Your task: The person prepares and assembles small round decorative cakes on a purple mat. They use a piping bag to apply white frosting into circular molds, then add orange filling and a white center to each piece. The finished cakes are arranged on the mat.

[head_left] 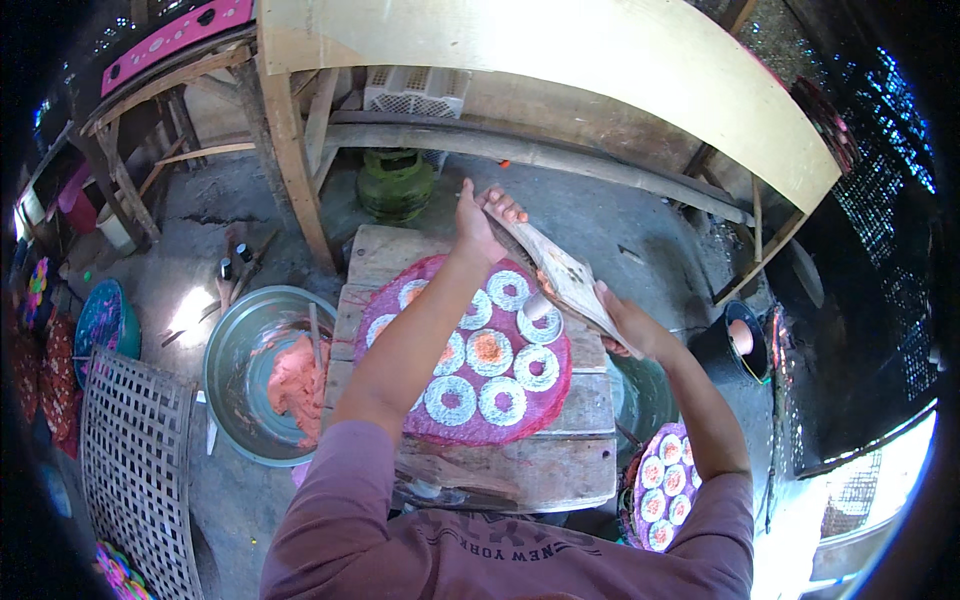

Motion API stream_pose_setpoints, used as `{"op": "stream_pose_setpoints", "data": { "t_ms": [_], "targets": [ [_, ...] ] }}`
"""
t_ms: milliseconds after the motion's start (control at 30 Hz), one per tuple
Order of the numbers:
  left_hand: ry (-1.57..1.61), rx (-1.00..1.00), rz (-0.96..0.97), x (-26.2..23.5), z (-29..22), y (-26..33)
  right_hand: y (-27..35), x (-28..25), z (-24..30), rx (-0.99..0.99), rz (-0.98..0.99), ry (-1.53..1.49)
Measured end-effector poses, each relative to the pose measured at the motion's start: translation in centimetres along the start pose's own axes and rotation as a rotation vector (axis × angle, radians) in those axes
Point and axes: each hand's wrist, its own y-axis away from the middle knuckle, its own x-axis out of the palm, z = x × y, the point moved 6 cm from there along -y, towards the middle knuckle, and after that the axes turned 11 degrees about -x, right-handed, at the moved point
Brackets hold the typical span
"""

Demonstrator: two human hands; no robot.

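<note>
Mauve sleeves lean over a low wooden worktop (575, 455) where ring-shaped white pieces dry on a red mesh mat (545, 405).

Both hands grip one flat wooden paddle (560, 275) held slantwise above the mat's far right edge: the left hand (475, 225) is closed on its far end, past the worktop's far edge, and the right hand (625, 325) is closed on its near end by the right edge. Beneath the paddle lie the white rings (490, 352) (one near the middle has an orange centre), spread over most of the mat. Left of the worktop, on the ground, sits a metal basin (235, 345) with pink dough (295, 385) in it. Below the worktop's near right corner rests another tray of rings (665, 485).
</note>
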Motion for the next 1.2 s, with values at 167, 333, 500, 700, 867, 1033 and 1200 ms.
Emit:
{"op": "stream_pose_setpoints", "data": {
  "t_ms": [167, 333, 500, 700, 867, 1033, 1200],
  "targets": [
    [0.128, 0.062, -0.215, -4.5, 3.2, -1.9, -1.9, -2.2, -2.3, 0.115, -0.066, 0.203],
    [0.131, 0.064, -0.296, -7.1, 3.6, -2.5, -3.2, -1.3, -4.0, 0.08, -0.089, 0.244],
    [0.144, 0.066, -0.281, -7.0, 3.9, -3.0, -3.4, -2.4, -3.9, 0.006, -0.136, 0.372],
    [0.079, 0.062, -0.345, -7.3, 4.3, -1.9, -2.7, -0.7, -5.4, -0.006, -0.123, 0.347],
    [-0.024, 0.031, -0.243, -6.0, 2.7, -1.6, -2.5, 0.8, -4.5, -0.077, -0.184, 0.329],
    [-0.165, 0.072, -0.134, 1.9, 0.3, -1.5, -0.9, -0.7, -0.2, -0.123, -0.231, 0.301],
    [-0.316, 0.087, 0.045, 12.6, 0.2, 3.2, 6.1, -2.9, 6.1, -0.239, -0.026, -0.072]
  ]
}}
